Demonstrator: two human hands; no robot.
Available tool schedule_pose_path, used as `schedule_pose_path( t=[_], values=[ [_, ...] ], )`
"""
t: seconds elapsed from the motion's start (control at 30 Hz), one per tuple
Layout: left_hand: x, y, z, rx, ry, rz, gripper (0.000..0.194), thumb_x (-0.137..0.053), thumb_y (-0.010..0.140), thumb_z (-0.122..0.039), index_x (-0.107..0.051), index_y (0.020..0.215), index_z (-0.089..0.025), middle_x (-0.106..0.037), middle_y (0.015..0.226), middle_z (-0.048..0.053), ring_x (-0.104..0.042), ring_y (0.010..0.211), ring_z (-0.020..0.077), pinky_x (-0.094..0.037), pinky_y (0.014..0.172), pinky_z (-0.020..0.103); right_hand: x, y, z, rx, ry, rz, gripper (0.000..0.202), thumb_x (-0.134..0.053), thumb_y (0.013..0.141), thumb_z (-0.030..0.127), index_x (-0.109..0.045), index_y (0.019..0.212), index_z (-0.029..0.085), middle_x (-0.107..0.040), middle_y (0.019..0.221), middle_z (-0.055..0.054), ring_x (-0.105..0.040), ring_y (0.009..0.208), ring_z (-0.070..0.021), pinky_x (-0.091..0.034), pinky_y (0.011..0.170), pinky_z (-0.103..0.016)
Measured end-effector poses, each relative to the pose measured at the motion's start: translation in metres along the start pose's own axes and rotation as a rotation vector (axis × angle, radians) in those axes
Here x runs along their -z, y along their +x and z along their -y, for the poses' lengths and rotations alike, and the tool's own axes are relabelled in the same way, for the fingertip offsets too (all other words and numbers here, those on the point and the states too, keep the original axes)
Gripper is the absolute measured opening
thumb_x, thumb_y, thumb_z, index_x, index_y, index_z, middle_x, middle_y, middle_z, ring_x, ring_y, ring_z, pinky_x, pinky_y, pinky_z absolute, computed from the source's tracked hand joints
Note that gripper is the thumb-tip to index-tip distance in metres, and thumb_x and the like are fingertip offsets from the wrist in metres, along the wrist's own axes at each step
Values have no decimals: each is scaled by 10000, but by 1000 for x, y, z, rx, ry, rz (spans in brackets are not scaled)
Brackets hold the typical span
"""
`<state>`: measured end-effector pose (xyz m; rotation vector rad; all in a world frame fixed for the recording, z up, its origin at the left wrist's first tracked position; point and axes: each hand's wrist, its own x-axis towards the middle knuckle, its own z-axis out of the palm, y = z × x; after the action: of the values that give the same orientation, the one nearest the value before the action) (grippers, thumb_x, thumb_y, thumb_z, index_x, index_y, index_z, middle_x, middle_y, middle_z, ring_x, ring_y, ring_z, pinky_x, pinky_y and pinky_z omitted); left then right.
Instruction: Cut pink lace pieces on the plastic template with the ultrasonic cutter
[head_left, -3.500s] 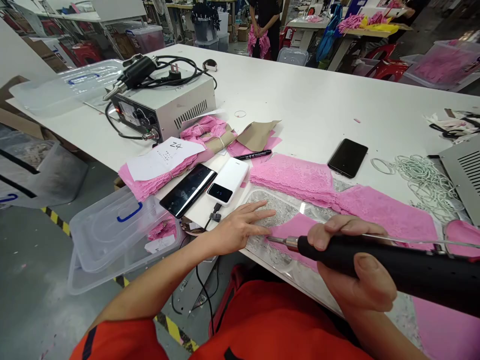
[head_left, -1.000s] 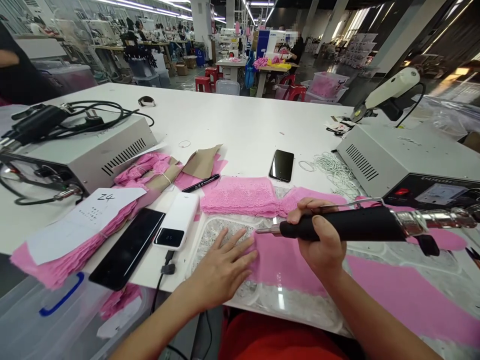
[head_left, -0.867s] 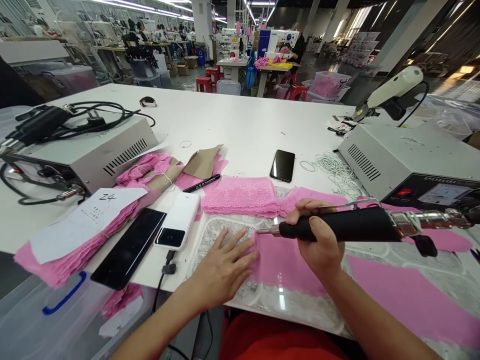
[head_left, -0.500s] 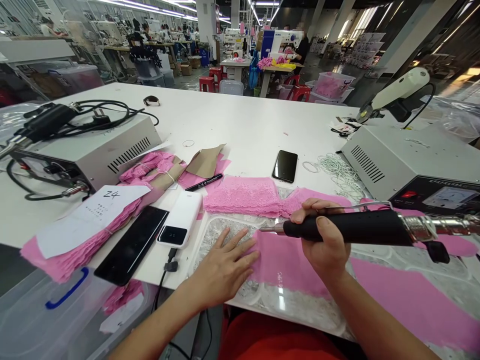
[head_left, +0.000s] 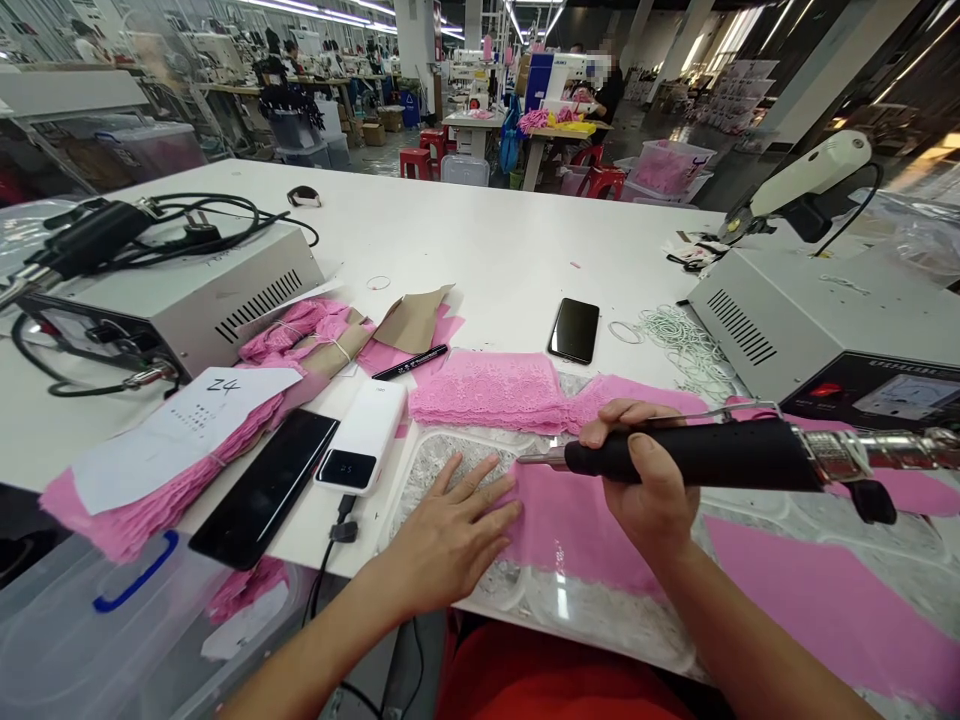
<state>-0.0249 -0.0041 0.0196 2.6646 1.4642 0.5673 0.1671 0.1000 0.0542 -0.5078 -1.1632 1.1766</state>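
Observation:
My right hand (head_left: 656, 480) is wrapped round a black handheld ultrasonic welding tool (head_left: 720, 456), whose metal tip points left. That tip meets the upper left corner of a pink fabric piece (head_left: 577, 520) on a clear plastic sheet (head_left: 600, 610). Beside the tip, my left hand (head_left: 457, 530) lies flat with fingers spread, its fingertips at the fabric's left edge. Just behind the piece is a stack of pink lace (head_left: 487, 390). Another pink fabric piece (head_left: 817, 600) lies to the right, partly behind my right forearm.
On the left are a grey power unit (head_left: 225, 290), a paper-topped pink bundle (head_left: 172, 430), a large black phone (head_left: 262, 490) and a white power bank (head_left: 364, 435). A smaller phone (head_left: 574, 330), rubber bands (head_left: 686, 345) and a second power unit (head_left: 847, 330) stand behind and right.
The view has shifted very slightly. Both hands, the tool and the fabric stay in nearly the same places.

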Motion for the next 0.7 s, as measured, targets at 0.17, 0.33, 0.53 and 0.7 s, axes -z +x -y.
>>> schedule_pose_path(
  t=[0.17,0.33,0.53,0.7],
  values=[
    [1,2,0,-11,5,-22,314,-456,981,-237,-585,1266,-208,-544,1404,57,-399,1381,298,-302,1142,570,-2,2,0,14,-22,10,52,-631,789,219,-596,827,221,-601,812,16,-613,628,-119,-530,619,-306],
    [9,-7,-2,-60,3,-134,308,-463,975,-192,-588,1255,-153,-596,1344,83,-424,1366,282,-336,1140,527,-3,1,3,-11,-5,-17,98,-632,777,251,-598,864,221,-588,854,9,-611,634,-117,-527,626,-312],
    [17,-34,-4,-17,29,-194,284,-509,938,-141,-613,1202,-150,-647,1266,93,-419,1373,251,-337,1157,466,-4,-5,7,-49,1,12,107,-642,772,268,-583,853,229,-576,874,6,-592,631,-113,-523,640,-323],
    [16,-44,-4,-5,16,-196,294,-511,922,-121,-618,1193,-160,-650,1264,83,-393,1390,239,-324,1167,450,-6,-8,7,-70,1,36,101,-640,773,268,-580,845,230,-577,863,3,-593,639,-122,-518,634,-327]
  ],
)
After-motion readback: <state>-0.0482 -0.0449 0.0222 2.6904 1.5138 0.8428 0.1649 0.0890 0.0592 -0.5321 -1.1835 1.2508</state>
